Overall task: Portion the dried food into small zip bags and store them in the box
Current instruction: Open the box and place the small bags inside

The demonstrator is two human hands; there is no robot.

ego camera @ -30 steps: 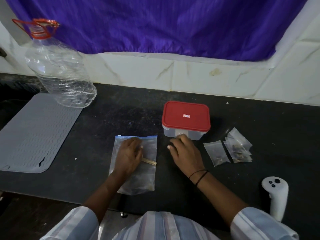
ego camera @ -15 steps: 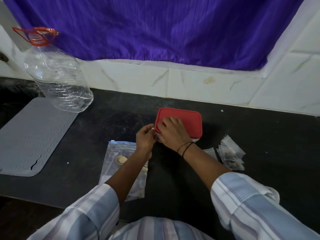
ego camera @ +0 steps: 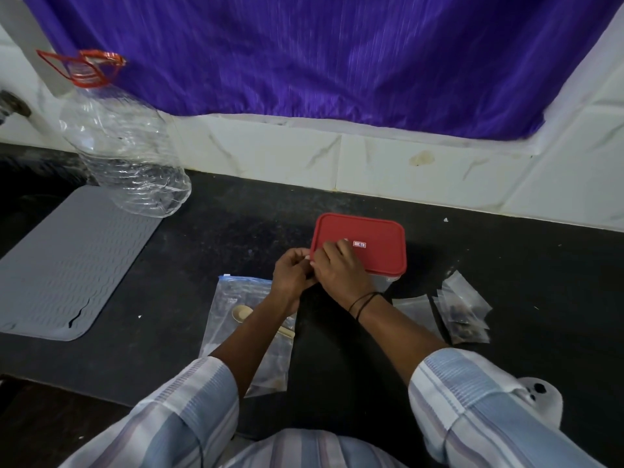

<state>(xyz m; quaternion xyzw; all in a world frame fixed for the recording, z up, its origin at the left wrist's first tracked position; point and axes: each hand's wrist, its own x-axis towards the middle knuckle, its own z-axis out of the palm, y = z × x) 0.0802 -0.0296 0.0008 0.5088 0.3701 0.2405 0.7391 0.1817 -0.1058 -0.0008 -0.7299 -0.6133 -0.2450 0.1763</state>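
At the box's point(ego camera: 381, 280) near-left corner — right hand point(ego camera: 339, 270) gripping the lid point(ego camera: 368, 243) rim, left hand point(ego camera: 293, 270) curled beside, grip unclear.

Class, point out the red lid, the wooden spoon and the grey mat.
red lid point(ego camera: 374, 238), head view, bare top face.
wooden spoon point(ego camera: 241, 313), head view, its bowl.
grey mat point(ego camera: 67, 261), head view, ribbed middle.

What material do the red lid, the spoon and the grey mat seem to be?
Red lid: probably plastic, smooth and semi-matte, with a moulded rim.
Spoon: likely wood or bamboo, pale beige and matte.
Grey mat: apparently silicone or rubber, matte, with wavy ribs and a torn edge.
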